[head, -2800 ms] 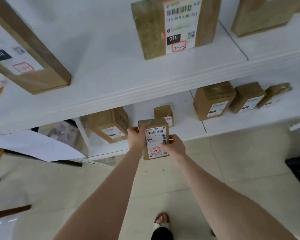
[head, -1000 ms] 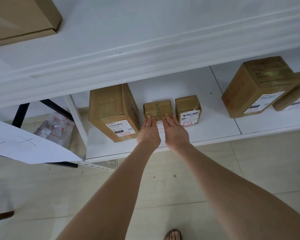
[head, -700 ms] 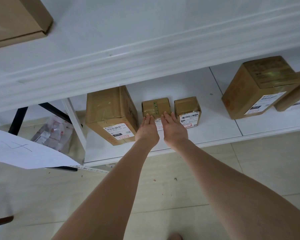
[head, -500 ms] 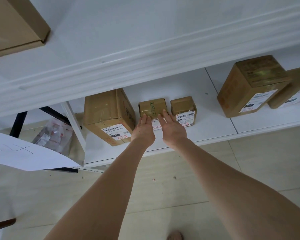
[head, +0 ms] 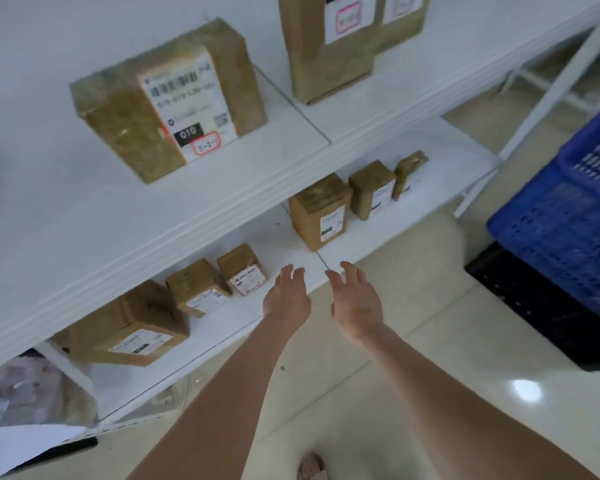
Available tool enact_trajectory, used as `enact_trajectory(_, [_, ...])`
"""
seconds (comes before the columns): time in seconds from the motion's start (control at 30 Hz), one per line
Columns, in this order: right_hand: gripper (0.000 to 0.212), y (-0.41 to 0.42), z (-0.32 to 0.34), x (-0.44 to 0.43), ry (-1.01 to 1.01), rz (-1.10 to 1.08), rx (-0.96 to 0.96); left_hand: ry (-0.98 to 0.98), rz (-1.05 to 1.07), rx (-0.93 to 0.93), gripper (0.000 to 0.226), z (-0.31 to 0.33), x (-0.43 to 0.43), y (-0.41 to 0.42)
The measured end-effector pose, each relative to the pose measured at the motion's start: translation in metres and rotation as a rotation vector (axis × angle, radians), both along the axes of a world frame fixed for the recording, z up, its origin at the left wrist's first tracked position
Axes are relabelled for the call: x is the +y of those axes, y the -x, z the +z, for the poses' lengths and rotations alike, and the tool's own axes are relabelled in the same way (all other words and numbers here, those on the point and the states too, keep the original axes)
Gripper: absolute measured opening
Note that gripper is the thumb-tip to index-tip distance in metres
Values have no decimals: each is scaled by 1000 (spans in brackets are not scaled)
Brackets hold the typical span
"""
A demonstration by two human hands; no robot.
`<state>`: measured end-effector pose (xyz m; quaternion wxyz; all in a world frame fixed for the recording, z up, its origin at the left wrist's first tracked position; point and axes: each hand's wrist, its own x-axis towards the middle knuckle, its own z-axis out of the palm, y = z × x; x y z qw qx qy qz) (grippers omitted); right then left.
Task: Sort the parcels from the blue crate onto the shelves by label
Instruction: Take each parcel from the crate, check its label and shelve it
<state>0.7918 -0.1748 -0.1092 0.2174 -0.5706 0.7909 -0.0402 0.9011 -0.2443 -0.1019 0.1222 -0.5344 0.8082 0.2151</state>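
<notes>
The small cardboard parcel stands on the lower white shelf, between a larger box on its left and another small parcel on its right. My left hand and my right hand hover in front of the shelf's front edge, to the right of those parcels, fingers relaxed and holding nothing. The blue crate is at the right edge of the view, on top of a black crate.
Three more parcels stand further right on the lower shelf. The upper shelf carries a labelled box and taller boxes. A white upright stands at right. My foot is on the tiled floor.
Both hands have let go of the small parcel on the lower shelf and drawn back to the right. My view has swung right, bringing the blue crate into sight.
</notes>
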Motion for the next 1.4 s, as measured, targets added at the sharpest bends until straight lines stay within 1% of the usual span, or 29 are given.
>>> enact_trajectory(0.17, [63,116,47,65,14,-191,46,-3,-207,42,57,43,45,124])
enact_trajectory(0.3, [63,220,83,121,20,-294,76,2,-320,101,56,79,93,240])
enact_trajectory(0.4, [64,303,106,160,133,-348,182,42,-418,177,55,99,129,328])
enact_trajectory(0.47, [57,360,118,191,102,-365,135,53,-477,223,54,108,157,388])
enact_trajectory(0.53, [53,417,122,223,82,-397,121,34,-498,237,53,115,185,445])
enact_trajectory(0.63, [52,491,125,261,91,-480,164,-10,-505,243,53,119,218,518])
enact_trajectory(0.73, [52,543,121,280,10,-538,135,-36,-530,214,49,115,236,577])
enact_trajectory(0.83, [52,586,103,285,-35,-623,45,-88,-573,156,46,102,242,629])
enact_trajectory(0.93, [58,632,77,281,-55,-794,-99,-163,-594,78,46,77,237,679])
enact_trajectory(1.0, [57,666,55,274,-88,-887,-171,-198,-582,29,46,56,230,714])
enact_trajectory(1.1, [55,718,9,258,-151,-975,-246,-239,-549,-28,49,14,211,767])
enact_trajectory(1.23, [55,776,-67,236,-242,-1007,-325,-308,-488,-55,47,-53,188,825])
enact_trajectory(1.33, [52,795,-121,227,-259,-1081,-464,-394,-446,-111,44,-104,178,848])
enact_trajectory(1.4, [50,803,-156,225,-222,-1163,-599,-452,-402,-136,52,-133,173,860])
